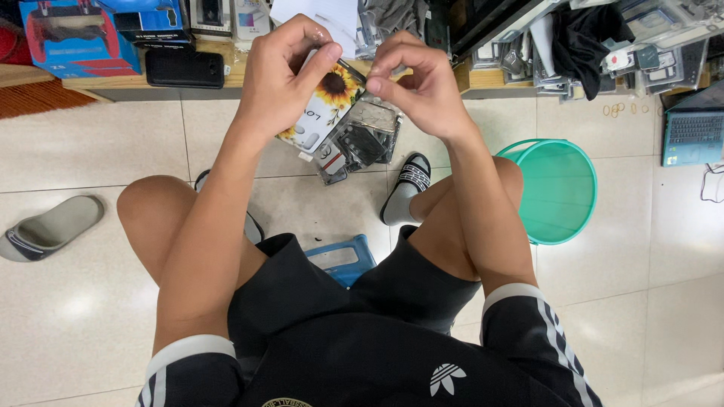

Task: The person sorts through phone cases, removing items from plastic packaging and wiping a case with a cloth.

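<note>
A phone case (326, 105) printed with a sunflower on a white ground sits in the left hand's (283, 68) grip, held up in front of the person and tilted, its top end leaning toward the right hand (418, 83). The flower has yellow petals and a dark centre, and a second bloom shows at the lower end near the heel of the left hand. The case appears wrapped in clear film. The right hand pinches at its upper edge with thumb and forefinger. It hangs above a heap of packaged cases (362, 139) on the floor.
</note>
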